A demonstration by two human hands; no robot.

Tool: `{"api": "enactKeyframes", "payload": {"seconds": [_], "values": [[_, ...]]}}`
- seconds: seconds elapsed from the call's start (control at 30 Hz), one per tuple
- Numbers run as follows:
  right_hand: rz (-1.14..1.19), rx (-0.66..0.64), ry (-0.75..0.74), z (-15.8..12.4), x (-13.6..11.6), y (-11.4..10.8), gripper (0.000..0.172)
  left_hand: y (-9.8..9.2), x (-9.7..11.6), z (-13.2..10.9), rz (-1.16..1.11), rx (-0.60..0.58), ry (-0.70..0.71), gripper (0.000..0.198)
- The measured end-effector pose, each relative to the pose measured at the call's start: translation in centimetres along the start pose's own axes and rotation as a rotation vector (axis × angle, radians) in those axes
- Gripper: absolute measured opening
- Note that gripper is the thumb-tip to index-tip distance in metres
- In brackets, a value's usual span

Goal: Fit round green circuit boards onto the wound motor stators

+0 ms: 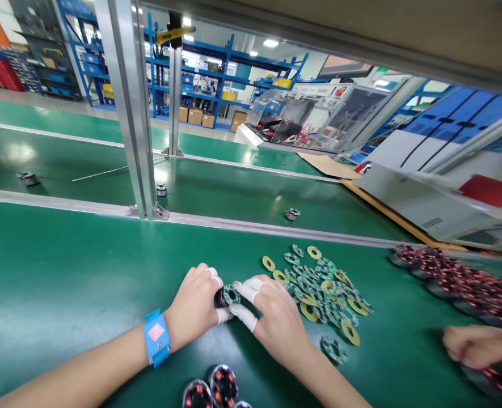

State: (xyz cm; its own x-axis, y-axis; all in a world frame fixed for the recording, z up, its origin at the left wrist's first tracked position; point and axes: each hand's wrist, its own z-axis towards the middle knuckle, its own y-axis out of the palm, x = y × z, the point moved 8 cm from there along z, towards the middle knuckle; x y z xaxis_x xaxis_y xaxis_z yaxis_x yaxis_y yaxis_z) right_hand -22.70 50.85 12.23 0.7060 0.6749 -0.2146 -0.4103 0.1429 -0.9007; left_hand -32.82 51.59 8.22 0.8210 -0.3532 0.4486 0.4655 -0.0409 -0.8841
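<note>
Both hands meet low on the green bench point(63, 272). The left hand point(195, 303), with a blue wrist strap point(157, 337) behind it, has its grip closed around a small dark stator point(222, 298) held just above the bench surface. The right hand point(276, 320) pinches a ring-shaped circuit board point(232, 294) against the stator's end between its thumb and fingertips, which wear white finger cots point(244, 290). Whether the board sits square on the stator cannot be told, since the fingers cover most of it. Just to the right of the right hand lies a loose heap of ring boards point(323, 286), green and yellow faces mixed, with one single board point(334, 349) apart from it nearer the wrist. Copper-wound stators point(224, 385) stand close under the forearms, and a long row of wound stators point(459, 280) runs along the far right, where a co-worker's hand point(476, 345) rests. The main risk looks to be the board going on tilted or turned off its position, because the smooth cots give little feel. A shifting right wrist could also sweep the heap, and a dropping forearm could knock the stators below.
</note>
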Motion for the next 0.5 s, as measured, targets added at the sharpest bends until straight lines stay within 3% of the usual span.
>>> {"api": "enactKeyframes", "payload": {"seconds": [0.17,0.4,0.5], "values": [[0.107,-0.033,0.073,0.3,0.2,0.4,0.029,0.1,-0.1,0.1,0.002,-0.028,-0.010,0.021],[0.281,-0.108,0.154,0.5,0.8,1.6,0.025,0.3,-0.1,-0.1,0.009,-0.052,-0.018,0.018],[0.439,-0.127,0.245,-0.1,1.9,2.1,0.035,0.0,-0.1,-0.1,-0.010,-0.053,-0.022,0.018]]}}
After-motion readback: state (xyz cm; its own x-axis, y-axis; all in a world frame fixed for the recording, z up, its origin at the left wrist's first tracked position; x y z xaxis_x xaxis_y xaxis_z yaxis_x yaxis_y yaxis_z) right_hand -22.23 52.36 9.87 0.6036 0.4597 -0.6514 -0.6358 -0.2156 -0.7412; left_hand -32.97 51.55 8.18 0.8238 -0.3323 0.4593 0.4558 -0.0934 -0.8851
